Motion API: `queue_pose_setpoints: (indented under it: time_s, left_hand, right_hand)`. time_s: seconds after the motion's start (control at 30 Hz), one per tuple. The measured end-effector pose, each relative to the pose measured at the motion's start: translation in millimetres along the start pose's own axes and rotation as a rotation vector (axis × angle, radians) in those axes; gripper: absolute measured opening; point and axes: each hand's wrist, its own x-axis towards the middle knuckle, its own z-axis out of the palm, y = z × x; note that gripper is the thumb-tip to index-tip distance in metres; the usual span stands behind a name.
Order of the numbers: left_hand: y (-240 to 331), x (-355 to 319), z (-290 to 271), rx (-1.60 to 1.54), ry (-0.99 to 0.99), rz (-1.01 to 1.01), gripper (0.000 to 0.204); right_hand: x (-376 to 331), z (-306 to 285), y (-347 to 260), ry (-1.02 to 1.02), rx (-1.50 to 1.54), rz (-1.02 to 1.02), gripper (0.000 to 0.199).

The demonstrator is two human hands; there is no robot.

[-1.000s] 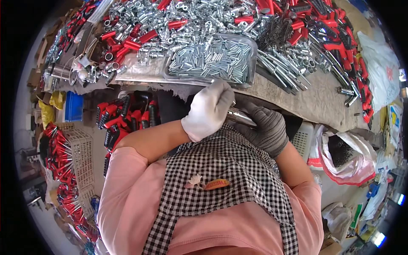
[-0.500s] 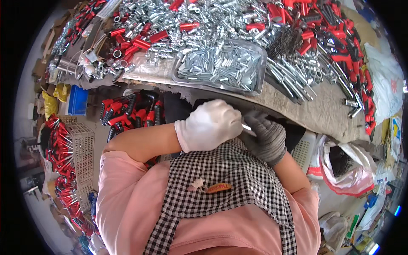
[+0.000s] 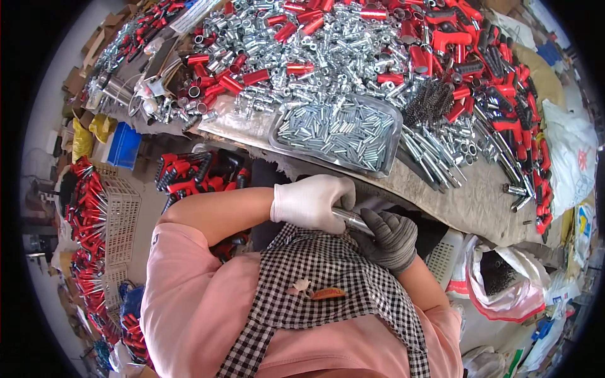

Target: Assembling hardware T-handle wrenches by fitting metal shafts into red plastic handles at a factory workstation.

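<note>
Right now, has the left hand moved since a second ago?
Yes: against the clear tray, the left hand has drawn back toward the picture's lower edge, off the front rim it overlapped then.

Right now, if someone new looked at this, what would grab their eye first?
Probably the big heap of shiny metal parts, with red tubes among them, covering the far side of the table. At its near edge sits a tray of small silver pins. Closer in, the white-gloved left hand and grey-gloved right hand hold a metal tube.
</note>
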Motion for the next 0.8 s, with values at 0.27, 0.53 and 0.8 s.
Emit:
queue_pose_setpoints:
  time_s: [0.27, 0.53, 0.8]
  left_hand:
    - [-6.0, -4.2, -5.8, 0.123, 0.176, 0.032, 0.040]
    - [-47.2, -17.9, -77.1, 0.172, 0.657, 0.319, 0.051]
    - [-179.0, -22.2, -251.1, 0.359, 0.988, -0.799, 0.088]
  right_hand:
    - [19.2, -7.9, 4.2, -0.095, 0.592, 0.341, 0.067]
    - [-6.4, -1.4, 18.6, -0.357, 0.706, 0.409, 0.052]
    - [2.6, -4.2, 11.5, -0.244, 1.105, 0.743, 0.055]
